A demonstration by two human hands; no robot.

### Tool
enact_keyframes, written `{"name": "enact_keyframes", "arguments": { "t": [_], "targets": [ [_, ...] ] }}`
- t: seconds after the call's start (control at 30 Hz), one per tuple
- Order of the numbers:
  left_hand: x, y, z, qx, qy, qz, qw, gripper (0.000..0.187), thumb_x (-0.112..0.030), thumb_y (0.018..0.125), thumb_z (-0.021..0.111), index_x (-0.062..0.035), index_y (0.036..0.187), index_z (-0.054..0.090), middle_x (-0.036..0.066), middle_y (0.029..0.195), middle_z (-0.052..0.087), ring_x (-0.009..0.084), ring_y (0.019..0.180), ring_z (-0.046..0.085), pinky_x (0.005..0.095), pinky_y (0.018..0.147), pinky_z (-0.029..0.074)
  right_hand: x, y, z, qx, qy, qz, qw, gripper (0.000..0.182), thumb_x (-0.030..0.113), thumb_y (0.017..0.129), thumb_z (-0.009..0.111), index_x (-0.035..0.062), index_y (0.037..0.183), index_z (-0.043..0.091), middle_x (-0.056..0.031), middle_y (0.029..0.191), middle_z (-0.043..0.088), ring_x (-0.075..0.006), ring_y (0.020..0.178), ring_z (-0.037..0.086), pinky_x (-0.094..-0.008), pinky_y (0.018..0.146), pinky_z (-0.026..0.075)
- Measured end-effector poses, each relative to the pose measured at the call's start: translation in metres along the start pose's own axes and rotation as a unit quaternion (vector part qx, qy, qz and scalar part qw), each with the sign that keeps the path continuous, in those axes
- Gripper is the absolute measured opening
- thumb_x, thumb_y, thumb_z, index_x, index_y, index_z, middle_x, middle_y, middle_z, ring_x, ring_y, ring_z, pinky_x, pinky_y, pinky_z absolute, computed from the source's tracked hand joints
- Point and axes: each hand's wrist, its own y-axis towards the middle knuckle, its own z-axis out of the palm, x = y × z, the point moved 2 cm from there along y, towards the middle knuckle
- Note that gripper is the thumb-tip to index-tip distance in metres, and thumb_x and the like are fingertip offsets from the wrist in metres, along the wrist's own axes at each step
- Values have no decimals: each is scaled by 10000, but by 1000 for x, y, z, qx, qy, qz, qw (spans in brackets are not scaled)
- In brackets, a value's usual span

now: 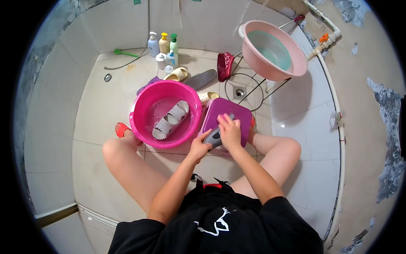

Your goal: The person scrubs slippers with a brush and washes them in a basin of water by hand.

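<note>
My left hand (200, 148) is closed around the near end of a grey slipper (214, 138), held slantwise over a purple plastic stool (243, 113). My right hand (229, 132) lies over the slipper's far part, fingers bent and pressed together; whatever is under them is hidden. Left of the stool stands a bright pink basin (136, 127). Inside it a pale grey-white slipper (171, 120) rests in shallow, slightly sudsy water. Behind the basin, on the tiles, lie another grey slipper (201, 79), a cream clog (176, 75) and a second cream clog (207, 98).
Several pump bottles (163, 43) stand by the back wall near a green brush (125, 53) and a shower hose (127, 67). At right, a pale pink basin (296, 63) sits on a wire stand (249, 96), beside a red brush (225, 67) and floor drain (240, 92).
</note>
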Motion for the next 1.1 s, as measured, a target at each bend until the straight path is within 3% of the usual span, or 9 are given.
{"name": "enact_keyframes", "arguments": {
  "t": [0.13, 0.2, 0.37, 0.53, 0.7, 0.77, 0.87, 1.0, 1.1],
  "targets": [
    [-6, -8, 1, 3, -4, 17, 1000, 728, 81, 638, 529, -98, 1343, 509, 63, 1030, 614, 100, 776, 542, 205, 666, 435, 13, -30, -22, 56, 108, -73, 990, 380, 95, 801, 628, 133, 1179, 629, -124, 1210, 583, -302, 904, 508, -372, 845, 452],
    [-5, -8, 5, -13, 25, -23, 999, 696, 64, 646, 524, -114, 1318, 542, 48, 954, 614, 95, 698, 518, 208, 616, 425, -1, -16, -23, 65, 49, -134, 988, 348, 105, 809, 634, 121, 1157, 640, -126, 1201, 590, -304, 909, 517, -372, 845, 457],
    [-3, -7, 7, -38, 23, -2, 999, 678, 56, 651, 519, -106, 1308, 551, 27, 859, 607, 84, 603, 480, 222, 524, 388, -58, 28, 15, 13, 20, 42, 999, 320, 136, 846, 584, 127, 1161, 639, -123, 1214, 590, -320, 958, 521, -395, 893, 434],
    [1, 5, -11, -51, -43, -42, 997, 676, 58, 647, 517, -75, 1310, 541, 29, 774, 587, 94, 610, 504, 226, 537, 402, 28, -16, -22, 110, 113, -85, 984, 321, 124, 834, 599, 128, 1151, 648, -122, 1219, 588, -308, 910, 515, -378, 866, 451],
    [-3, -2, 7, -53, 2, -2, 999, 647, 35, 657, 525, -60, 1296, 551, 28, 904, 607, 81, 678, 509, 210, 601, 416, -26, 0, -9, 56, 20, -78, 995, 330, 106, 838, 582, 127, 1163, 635, -122, 1188, 598, -314, 932, 520, -380, 869, 450],
    [-5, -3, 9, -53, 8, -7, 999, 648, 35, 656, 525, -60, 1297, 551, 28, 907, 609, 82, 679, 511, 210, 602, 416, -62, 22, 7, 22, 9, 20, 1000, 318, 127, 858, 555, 116, 1165, 635, -138, 1191, 597, -338, 959, 528, -389, 912, 418],
    [-9, -7, 8, -56, 7, -19, 998, 652, 36, 653, 527, -58, 1298, 549, 30, 917, 615, 83, 687, 516, 211, 604, 418, -69, 36, 19, 12, 39, 51, 998, 305, 141, 858, 561, 133, 1149, 652, -130, 1190, 606, -326, 973, 532, -393, 892, 438],
    [-16, -7, 1, -36, -8, -35, 999, 655, 37, 649, 534, -52, 1298, 545, 39, 937, 628, 90, 715, 532, 218, 622, 429, 12, -4, -23, 135, 75, -77, 985, 295, 154, 844, 596, 156, 1132, 662, -80, 1185, 617, -303, 943, 530, -384, 867, 462],
    [-9, -6, 10, -20, 50, -28, 998, 628, 15, 667, 531, -50, 1292, 549, 84, 954, 661, 101, 715, 569, 234, 623, 457, -34, 8, -12, 71, 3, -65, 995, 299, 149, 849, 586, 135, 1139, 654, -103, 1165, 621, -302, 968, 545, -381, 852, 465]
  ]
}}
